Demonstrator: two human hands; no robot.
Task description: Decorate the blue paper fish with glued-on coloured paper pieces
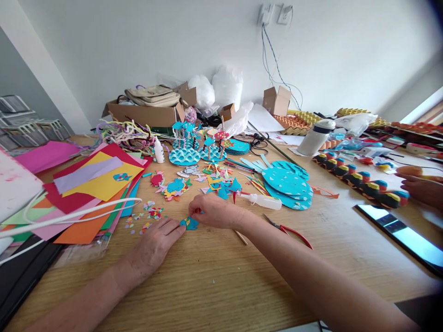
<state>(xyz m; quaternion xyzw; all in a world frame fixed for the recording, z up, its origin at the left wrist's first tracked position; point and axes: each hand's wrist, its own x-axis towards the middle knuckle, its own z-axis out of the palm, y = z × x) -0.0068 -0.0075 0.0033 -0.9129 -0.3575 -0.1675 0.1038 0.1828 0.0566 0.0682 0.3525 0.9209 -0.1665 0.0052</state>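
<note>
Looking down at a small blue paper fish with a yellow patch (190, 224), set on a light-brown wood-grained table (214, 286) between two bare hands. Touching the fish's left edge with the fingertips of the left hand (157, 240), laid low with fingers close together. Holding the right hand (206, 210) curled over the fish's upper right side, thumb and fingers in a narrow pinch (cannot tell from here whether closed on a scrap or on nothing). Seeing, just left of the fish, a scatter of small multicoloured paper dots (154, 213), and farther left a fanned stack of brightly coloured paper sheets (98, 175). Noting, to the right of the fish, a white squeeze bottle lying on its side (266, 202), red-handled metal scissors (281, 227) and a pile of bright-blue oval cut-outs with pale flecks (287, 182). Finding, beyond the fish, blue wave-patterned discs with upright posts (184, 156). Glimpsing, well to the right of the fish, another person's hand (422, 190)
</note>
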